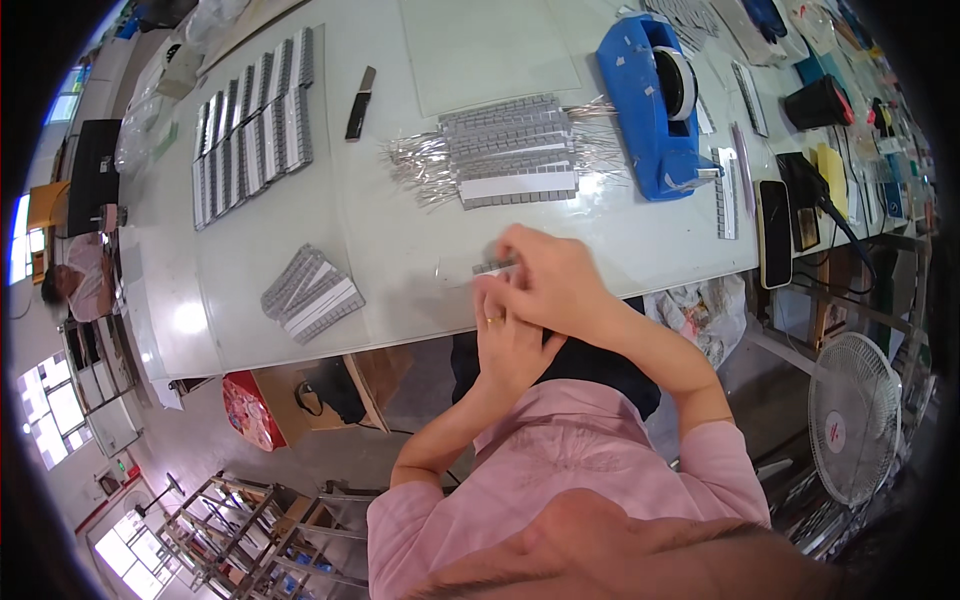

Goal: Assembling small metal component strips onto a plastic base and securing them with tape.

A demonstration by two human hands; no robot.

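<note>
Near the table's front edge, my left hand (508, 345) is closed around the lower side of a small grey-and-white strip (492, 268). My right hand (562, 285) comes over it from the right, thumb and fingers bent together at the same strip. The hands overlap, so most of the strip is hidden, and the right fingers are slightly blurred. Just beyond them lies a pile of similar strips (520, 186), with thin silvery wires (425, 168) sticking out at both ends. A fanned stack of grey-and-white strips (312, 293) rests to the left.
Farther left, two rows of strips (255, 125) lie on a flat board. A dark-handled knife (360, 104) sits beside them. At right stand a blue tape dispenser (640, 110), a phone (774, 235) and a black cup (815, 103). A white fan (853, 418) stands beside the table.
</note>
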